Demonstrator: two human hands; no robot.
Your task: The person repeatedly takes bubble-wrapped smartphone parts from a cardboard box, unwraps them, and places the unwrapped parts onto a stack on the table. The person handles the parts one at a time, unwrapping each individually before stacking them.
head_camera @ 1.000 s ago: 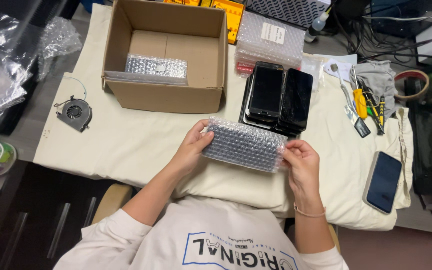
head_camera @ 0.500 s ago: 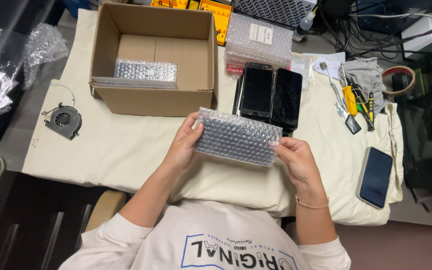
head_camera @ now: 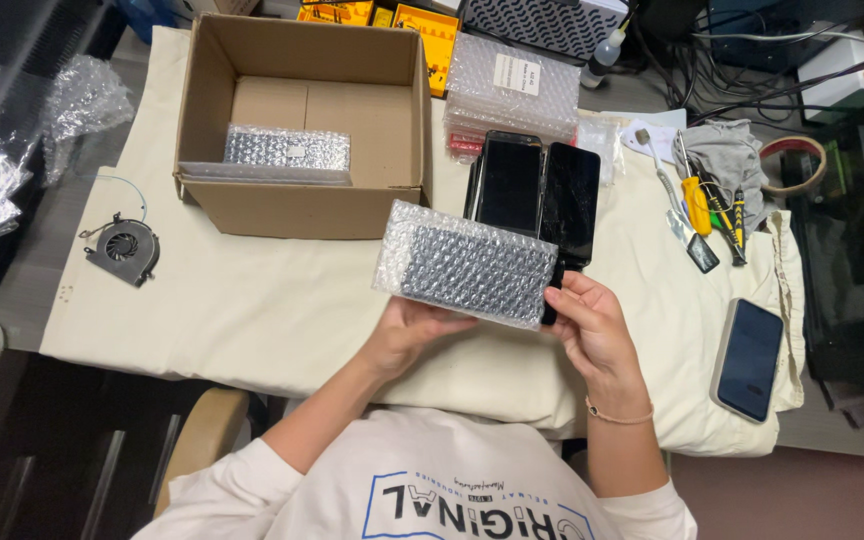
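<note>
Layout on the table as I see it

I hold the wrapped parcel point(head_camera: 464, 264) over the table's point(head_camera: 252, 310) near edge, left hand point(head_camera: 407, 335) beneath it, right hand point(head_camera: 592, 330) at its right end. Behind it lie two phones point(head_camera: 537, 190); the cardboard box point(head_camera: 302, 120) sits toward the far left corner, a fan point(head_camera: 122, 247) at the left edge, another phone point(head_camera: 749, 358) near the right corner.

A flat dark slab wrapped in clear bubble wrap point(head_camera: 467, 265), held level above the cream cloth.
</note>
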